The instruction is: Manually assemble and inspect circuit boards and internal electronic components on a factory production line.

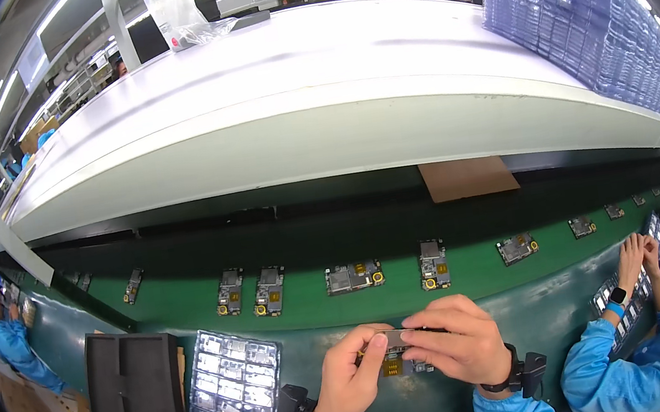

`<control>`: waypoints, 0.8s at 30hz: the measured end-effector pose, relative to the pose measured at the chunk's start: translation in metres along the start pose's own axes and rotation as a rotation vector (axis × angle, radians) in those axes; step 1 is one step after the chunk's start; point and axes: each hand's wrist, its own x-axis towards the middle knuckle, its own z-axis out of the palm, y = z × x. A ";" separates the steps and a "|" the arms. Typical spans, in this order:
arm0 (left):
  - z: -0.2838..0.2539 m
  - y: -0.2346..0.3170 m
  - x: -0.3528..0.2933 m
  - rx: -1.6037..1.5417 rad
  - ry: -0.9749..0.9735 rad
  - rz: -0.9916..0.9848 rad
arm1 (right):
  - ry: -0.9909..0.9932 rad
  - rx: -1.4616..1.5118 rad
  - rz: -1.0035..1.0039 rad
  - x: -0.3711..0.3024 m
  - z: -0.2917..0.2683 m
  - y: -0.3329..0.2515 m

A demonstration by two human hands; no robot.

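Near the front edge of the green bench, my left hand and my right hand meet. A small circuit board with a gold patch and a grey metal part on its upper side is pinched between them. My left thumb and fingers close on its left end. The right fingers lie over its right end and hide much of it. To the left of my hands lies a clear plastic tray with rows of small shiny parts in its pockets.
Several circuit boards lie in a row along the green strip. A black divided tray stands at the left. A white shelf spans overhead, bearing stacked clear trays. At right, a co-worker's hands work over another tray.
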 end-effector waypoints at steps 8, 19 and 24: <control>-0.017 0.006 -0.013 -0.155 -0.009 -0.067 | 0.073 -0.042 -0.057 0.000 0.012 -0.004; -0.035 0.016 -0.020 -0.159 -0.125 -0.003 | 0.005 -0.055 -0.072 -0.003 0.017 -0.017; -0.037 0.017 -0.020 -0.114 -0.123 0.014 | 0.003 -0.067 -0.077 -0.007 0.026 -0.016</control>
